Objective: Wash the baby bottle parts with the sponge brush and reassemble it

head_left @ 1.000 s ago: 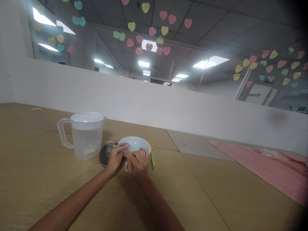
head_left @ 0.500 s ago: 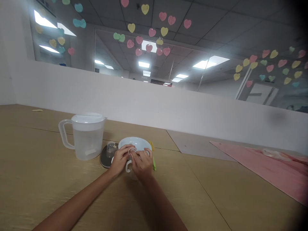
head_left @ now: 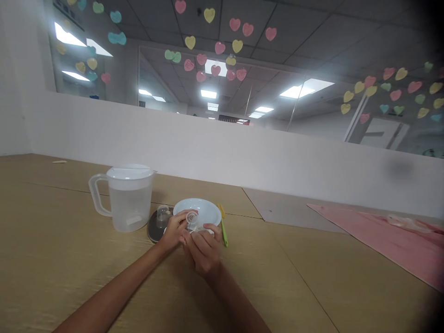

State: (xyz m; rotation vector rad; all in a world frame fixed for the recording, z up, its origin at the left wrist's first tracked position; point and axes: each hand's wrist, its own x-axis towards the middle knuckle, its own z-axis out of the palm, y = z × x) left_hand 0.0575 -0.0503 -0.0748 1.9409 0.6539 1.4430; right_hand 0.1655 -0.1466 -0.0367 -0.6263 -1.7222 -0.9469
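Head view: left hand (head_left: 174, 232), forearm slanting inward, fingertips pinching a clear piece (head_left: 192, 217). Right hand (head_left: 203, 250), close beside, knuckles up, fingers curled; whether it grips anything, cannot tell. Bowl (head_left: 210, 209), just beyond both hands. Cup (head_left: 162, 215) on dark tray (head_left: 152, 231), left of left hand. Jug (head_left: 129, 203), farther left; pale patch (head_left: 134, 220), too blurred to read.

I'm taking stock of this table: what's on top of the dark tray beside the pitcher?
A small clear cup stands on the dark tray. The left hand covers the tray's right part, so whatever may lie there can't be seen.
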